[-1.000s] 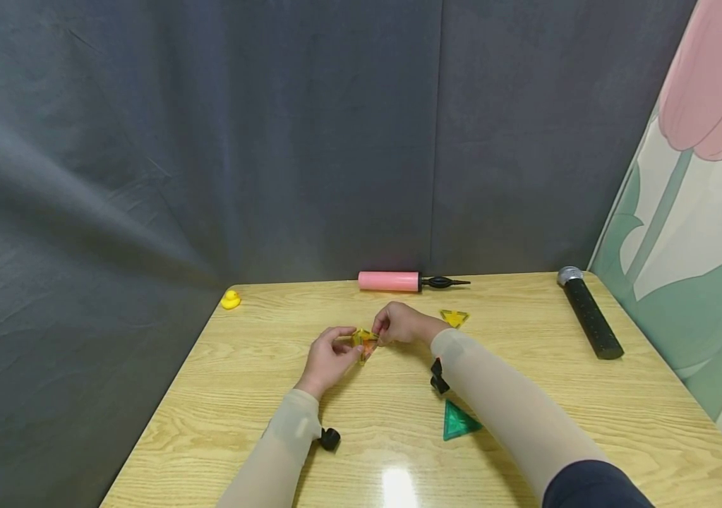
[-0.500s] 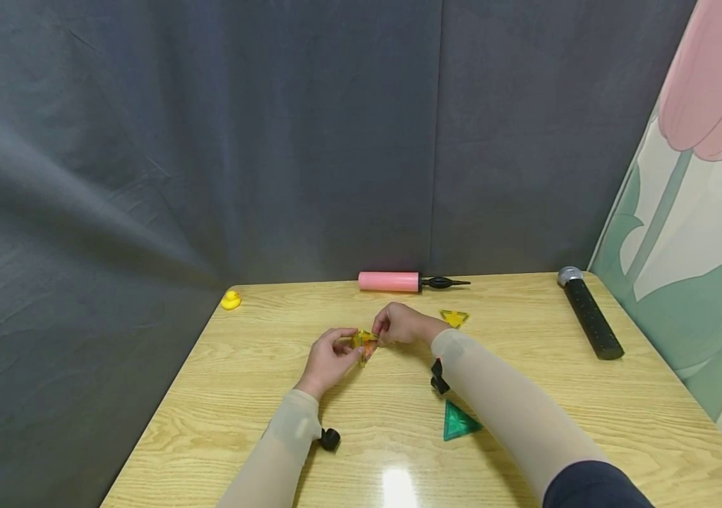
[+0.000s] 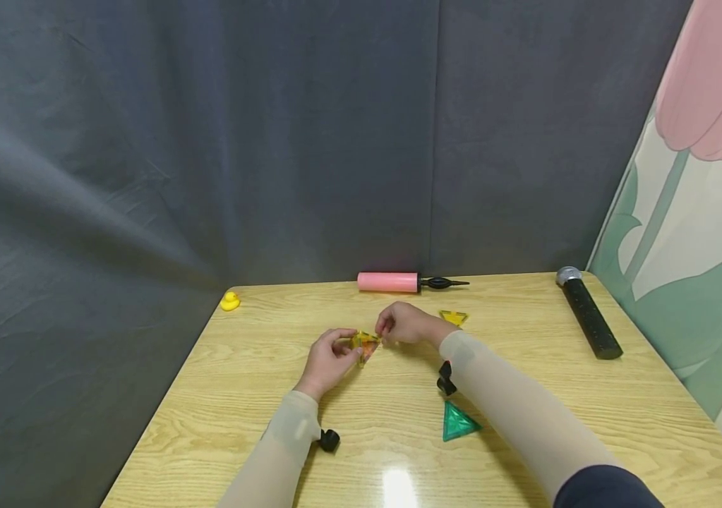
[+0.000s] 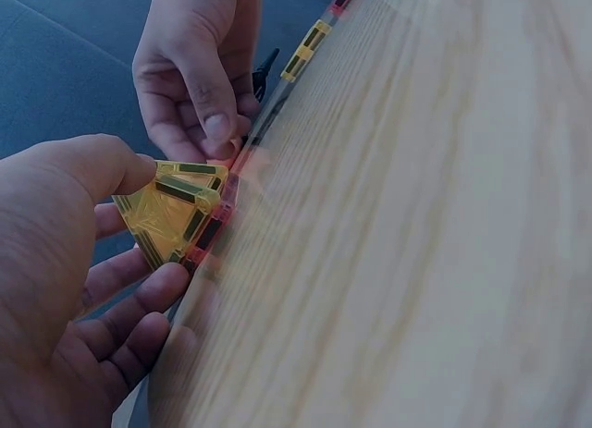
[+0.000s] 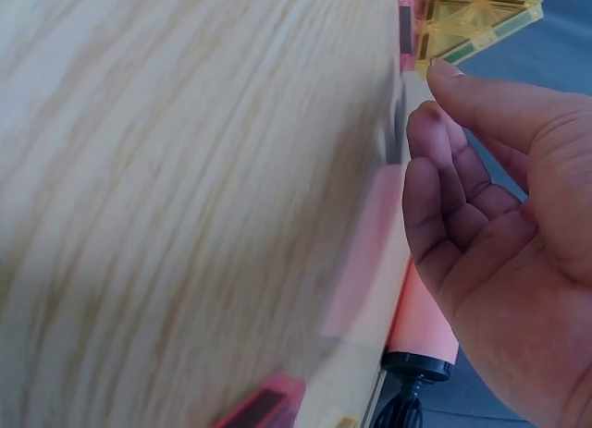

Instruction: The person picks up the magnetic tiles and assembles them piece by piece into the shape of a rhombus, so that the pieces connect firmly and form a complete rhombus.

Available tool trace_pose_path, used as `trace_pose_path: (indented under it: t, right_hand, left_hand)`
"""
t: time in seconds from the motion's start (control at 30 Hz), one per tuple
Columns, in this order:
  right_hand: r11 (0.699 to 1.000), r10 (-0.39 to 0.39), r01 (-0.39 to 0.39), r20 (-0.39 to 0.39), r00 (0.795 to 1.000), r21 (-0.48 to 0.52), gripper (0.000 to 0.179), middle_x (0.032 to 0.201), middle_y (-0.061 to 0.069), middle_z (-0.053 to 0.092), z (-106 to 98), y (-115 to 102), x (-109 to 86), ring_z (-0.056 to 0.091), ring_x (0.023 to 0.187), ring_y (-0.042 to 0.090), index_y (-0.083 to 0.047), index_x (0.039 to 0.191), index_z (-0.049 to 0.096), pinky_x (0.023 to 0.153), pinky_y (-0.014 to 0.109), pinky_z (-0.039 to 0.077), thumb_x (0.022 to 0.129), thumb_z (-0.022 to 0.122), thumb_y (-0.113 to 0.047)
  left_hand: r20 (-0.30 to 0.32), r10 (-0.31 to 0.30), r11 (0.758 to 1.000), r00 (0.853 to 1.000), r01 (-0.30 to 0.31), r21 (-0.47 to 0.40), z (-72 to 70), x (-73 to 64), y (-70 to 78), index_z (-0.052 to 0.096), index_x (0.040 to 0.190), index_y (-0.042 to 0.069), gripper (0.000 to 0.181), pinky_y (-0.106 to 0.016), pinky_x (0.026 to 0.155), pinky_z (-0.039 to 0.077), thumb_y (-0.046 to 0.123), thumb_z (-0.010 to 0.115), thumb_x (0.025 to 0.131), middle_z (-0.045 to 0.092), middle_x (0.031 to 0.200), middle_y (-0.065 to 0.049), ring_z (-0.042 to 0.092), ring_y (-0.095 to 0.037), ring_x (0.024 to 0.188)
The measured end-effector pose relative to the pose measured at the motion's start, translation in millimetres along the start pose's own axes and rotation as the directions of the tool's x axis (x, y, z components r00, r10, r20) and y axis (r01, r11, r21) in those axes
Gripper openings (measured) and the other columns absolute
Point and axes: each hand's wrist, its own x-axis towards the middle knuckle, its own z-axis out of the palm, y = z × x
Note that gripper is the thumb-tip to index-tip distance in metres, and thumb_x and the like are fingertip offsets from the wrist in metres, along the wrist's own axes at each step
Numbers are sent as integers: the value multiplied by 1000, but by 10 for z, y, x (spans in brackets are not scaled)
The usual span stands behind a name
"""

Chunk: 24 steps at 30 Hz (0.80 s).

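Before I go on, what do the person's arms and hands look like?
The left hand and right hand are bare. Plain, close-fitting pale beige covering, the left sleeve and right sleeve, reaches each wrist. Small black devices, one left, one right, sit at the wrists. A navy sleeve shows higher on the right arm. No cables show.
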Motion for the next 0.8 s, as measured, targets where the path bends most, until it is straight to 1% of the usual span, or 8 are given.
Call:
trace_pose_path:
  t: [0.13,0.23,0.37,0.5,0.67,0.8]
  right_hand:
    - [999,-38,38,-19,999,8,16,89,0,71,-36,12,-55,63,82,16,-9,97,77,73,29,54,89,77,4]
    - [998,-50,50,-27,998,22,14,89,0,71,-54,2,-104,64,84,16,-9,98,77,76,31,55,90,77,2]
    - [999,-53,53,-53,997,10,10,87,-1,70,-79,-5,-173,64,83,16,-8,99,78,74,31,55,92,77,-1]
    - [999,-53,54,-76,996,4,11,88,-1,70,-111,-22,-255,65,83,16,-5,103,78,73,33,56,93,76,-2]
    - [998,-55,57,-107,993,20,14,90,-4,72,-132,-32,-369,65,85,16,-4,108,78,77,34,56,94,78,-5]
    - [998,-53,57,-130,990,25,17,95,-4,72,-162,-52,-495,67,89,17,-4,111,77,79,37,56,94,79,-8]
  left_hand:
    - [-6,6,1000,1000,-6,12,7,5,-13,72,129,19,34,-28,76,57,18,80,96,66,120,-2,68,-16,91]
    - [-10,5,1000,1000,-5,17,13,9,-28,73,128,19,33,-28,76,57,19,80,96,65,120,0,67,-15,91]
    - [-11,13,1000,1000,-12,13,21,11,-42,73,127,19,33,-29,76,58,19,80,96,66,121,0,67,-15,90]
    - [-9,28,1000,1000,-27,9,19,10,-43,73,127,18,32,-29,76,58,19,80,96,66,122,-2,67,-14,89]
    - [-10,31,1000,999,-31,5,10,9,-43,73,127,20,32,-28,75,57,19,80,95,66,123,-2,67,-15,89]
    - [-6,16,1000,1000,-16,-1,4,14,-63,73,127,22,32,-28,75,58,20,80,95,66,123,-1,67,-15,90]
